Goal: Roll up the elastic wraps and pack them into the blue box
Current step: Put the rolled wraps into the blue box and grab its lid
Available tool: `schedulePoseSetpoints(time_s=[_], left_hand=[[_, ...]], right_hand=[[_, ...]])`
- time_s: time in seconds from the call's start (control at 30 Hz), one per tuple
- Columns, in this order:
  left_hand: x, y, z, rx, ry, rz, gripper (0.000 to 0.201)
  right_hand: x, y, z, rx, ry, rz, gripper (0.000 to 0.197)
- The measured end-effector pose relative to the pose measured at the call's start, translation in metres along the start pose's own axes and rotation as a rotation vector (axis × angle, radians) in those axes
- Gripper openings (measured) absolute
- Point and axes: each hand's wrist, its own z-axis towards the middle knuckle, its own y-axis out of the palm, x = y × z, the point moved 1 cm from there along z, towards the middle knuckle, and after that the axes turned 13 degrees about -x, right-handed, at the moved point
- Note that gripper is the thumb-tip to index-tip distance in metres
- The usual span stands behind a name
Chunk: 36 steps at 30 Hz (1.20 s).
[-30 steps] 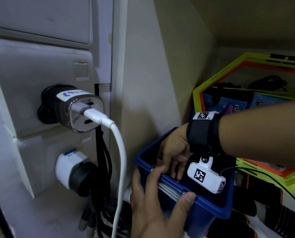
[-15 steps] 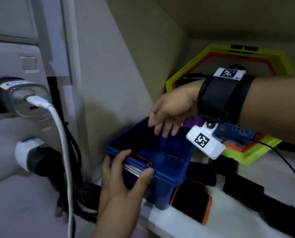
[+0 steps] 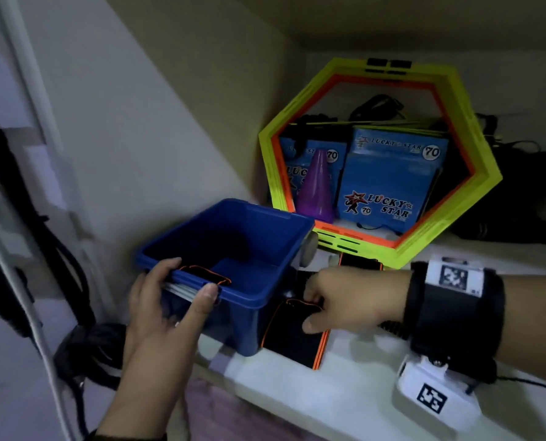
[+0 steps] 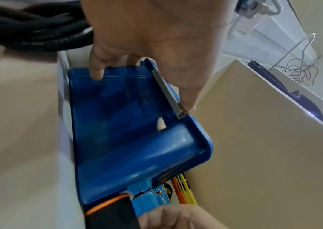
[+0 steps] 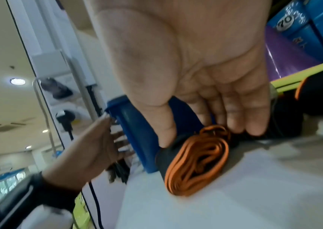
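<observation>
The blue box (image 3: pixel 275 224) stands open on a white shelf (image 3: pixel 329 393). My left hand (image 3: pixel 189 278) grips its near rim, thumb on the outside and fingers over the edge. One rolled black wrap with orange edging (image 3: pixel 205 273) lies inside against the near wall. Just right of the box lies another rolled wrap (image 3: pixel 292 338). My right hand (image 3: pixel 310 308) holds it, thumb on one side and fingers over the top. The right wrist view shows this roll's orange spiral end (image 5: pixel 195 158) under my right hand (image 5: pixel 207 133). The left wrist view shows my left hand (image 4: pixel 146 62) on the box (image 4: pixel 137 124).
Yellow and orange hexagon rings (image 3: pixel 456 122) lean at the back of the shelf, around blue Lucky Star boxes (image 3: pixel 389 179) and a purple cone (image 3: pixel 316 189). Another black wrap (image 3: pixel 361 264) lies behind my right hand. Black cables (image 3: pixel 58 249) hang at the left. A wall (image 3: pixel 170 138) stands close behind the box.
My right hand came up out of the blue box and dropped to the rolled wrap lying beside it on the right. My left hand stayed on the box rim. The view swung right.
</observation>
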Motion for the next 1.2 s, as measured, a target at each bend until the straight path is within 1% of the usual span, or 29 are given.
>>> schedulePoseSetpoints(time_s=[0.1, 0.17, 0.23, 0.4, 0.5, 0.6, 0.67, 0.8, 0.9, 0.97, 1.03, 1.13, 1.2], left_hand=[[-0.002, -0.001, -0.001, -0.005, 0.001, -0.002, 0.040], [-0.001, -0.002, -0.001, -0.010, -0.004, -0.004, 0.041], [0.000, -0.002, 0.000, -0.015, -0.011, -0.009, 0.042], [0.000, -0.003, -0.001, -0.020, -0.018, -0.015, 0.048], [0.001, -0.003, -0.001, -0.020, -0.018, -0.038, 0.049], [-0.001, -0.002, -0.001, -0.020, -0.007, -0.049, 0.045], [-0.002, -0.002, 0.000, -0.015, -0.014, -0.051, 0.042], [-0.003, -0.001, 0.000, -0.019, -0.024, -0.056, 0.044], [-0.007, -0.002, 0.002, -0.005, -0.004, -0.054, 0.051], [-0.011, -0.002, 0.003, 0.008, 0.018, -0.044, 0.054], [-0.013, -0.003, 0.004, 0.013, 0.024, -0.031, 0.058], [-0.016, -0.003, 0.004, 0.020, 0.032, -0.013, 0.059], [-0.019, -0.003, 0.005, 0.010, 0.034, -0.027, 0.060]], right_hand=[[-0.007, 0.021, 0.004, 0.089, -0.050, 0.030, 0.051], [-0.008, 0.026, 0.009, 0.092, -0.059, 0.036, 0.057], [-0.007, 0.024, 0.014, 0.072, -0.051, 0.040, 0.055], [-0.010, 0.020, 0.021, 0.028, -0.055, 0.115, 0.043], [-0.008, 0.012, 0.019, -0.019, -0.052, 0.144, 0.044], [-0.001, -0.001, 0.006, -0.074, -0.031, 0.193, 0.044], [0.006, -0.018, -0.008, -0.071, -0.043, 0.210, 0.043], [0.007, -0.067, -0.039, -0.039, -0.141, 0.378, 0.031], [-0.006, -0.102, -0.047, 0.012, -0.208, 0.449, 0.024], [-0.020, -0.120, -0.037, 0.022, -0.234, 0.422, 0.025], [-0.037, -0.132, -0.019, -0.016, -0.230, 0.363, 0.035], [-0.067, -0.141, 0.014, -0.094, -0.158, 0.220, 0.040], [-0.085, -0.142, 0.035, -0.178, -0.080, 0.086, 0.039]])
